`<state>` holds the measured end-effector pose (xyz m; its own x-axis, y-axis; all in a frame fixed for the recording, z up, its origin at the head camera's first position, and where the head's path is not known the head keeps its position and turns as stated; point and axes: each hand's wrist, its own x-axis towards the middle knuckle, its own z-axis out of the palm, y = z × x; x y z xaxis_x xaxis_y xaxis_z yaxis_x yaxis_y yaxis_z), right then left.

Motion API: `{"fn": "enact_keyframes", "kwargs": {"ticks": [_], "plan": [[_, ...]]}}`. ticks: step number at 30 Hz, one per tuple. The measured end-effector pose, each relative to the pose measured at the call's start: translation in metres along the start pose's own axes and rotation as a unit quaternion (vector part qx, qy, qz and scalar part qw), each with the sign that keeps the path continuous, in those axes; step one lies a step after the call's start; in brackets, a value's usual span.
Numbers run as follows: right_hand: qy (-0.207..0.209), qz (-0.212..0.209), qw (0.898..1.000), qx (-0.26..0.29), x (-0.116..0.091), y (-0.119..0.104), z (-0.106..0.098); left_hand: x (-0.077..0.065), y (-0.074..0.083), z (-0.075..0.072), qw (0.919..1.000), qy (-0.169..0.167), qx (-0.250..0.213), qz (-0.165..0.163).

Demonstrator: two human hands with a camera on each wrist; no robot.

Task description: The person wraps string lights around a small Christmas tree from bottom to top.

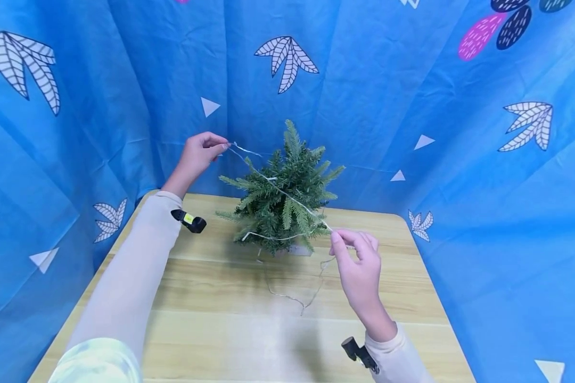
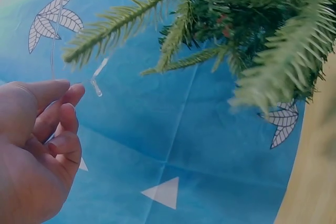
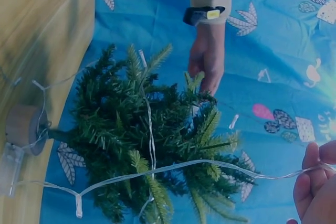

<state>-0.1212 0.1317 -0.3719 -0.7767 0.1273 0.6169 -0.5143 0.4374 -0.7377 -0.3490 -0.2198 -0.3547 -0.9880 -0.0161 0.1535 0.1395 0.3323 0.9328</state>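
A small artificial Christmas tree stands toward the back of the table. A clear-wired string of fairy lights runs slantwise across its front between the two hands. At the upper left of the tree, my left hand pinches the wire between thumb and fingertips; the left wrist view shows a small bulb near those fingers. My right hand, low at the tree's right, pinches another stretch of the wire. One strand crosses the lower branches, and a loop hangs over the table in front.
The wooden table has blue patterned cloth behind it and at both sides. In the right wrist view, the tree's round wooden base shows beside a clear plastic box.
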Motion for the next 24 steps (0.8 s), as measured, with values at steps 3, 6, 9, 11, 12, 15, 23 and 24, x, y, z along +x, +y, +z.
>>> {"fn": "enact_keyframes", "kwargs": {"ticks": [3,6,9,11,12,15,23,24], "plan": [[0.002,-0.004,1.0,0.002,-0.001,-0.001,0.0,-0.006,-0.006,-0.003,1.0,-0.005,-0.003,0.001],[0.003,-0.01,1.0,0.002,-0.002,-0.003,-0.001,-0.013,-0.01,-0.006,0.9999,-0.008,-0.013,-0.004],[0.002,-0.016,1.0,0.002,-0.002,-0.004,-0.001,-0.019,-0.013,-0.006,0.9997,-0.006,-0.021,-0.005],[0.003,-0.018,1.0,0.003,-0.003,-0.004,-0.001,-0.023,-0.016,-0.006,0.9995,-0.006,-0.03,-0.001],[0.003,-0.017,1.0,0.005,-0.003,-0.004,-0.001,-0.025,-0.017,-0.006,0.9994,-0.006,-0.034,0.002],[0.004,-0.016,1.0,0.008,-0.005,-0.005,-0.001,-0.028,-0.022,-0.006,0.9984,-0.009,-0.055,0.007],[0.021,-0.062,0.997,0.029,-0.008,-0.007,0.001,-0.038,-0.037,-0.006,0.9941,-0.003,-0.108,0.005],[0.024,-0.072,0.997,0.033,-0.008,-0.007,0.001,-0.039,-0.039,-0.006,0.9935,-0.001,-0.114,0.005]]}}
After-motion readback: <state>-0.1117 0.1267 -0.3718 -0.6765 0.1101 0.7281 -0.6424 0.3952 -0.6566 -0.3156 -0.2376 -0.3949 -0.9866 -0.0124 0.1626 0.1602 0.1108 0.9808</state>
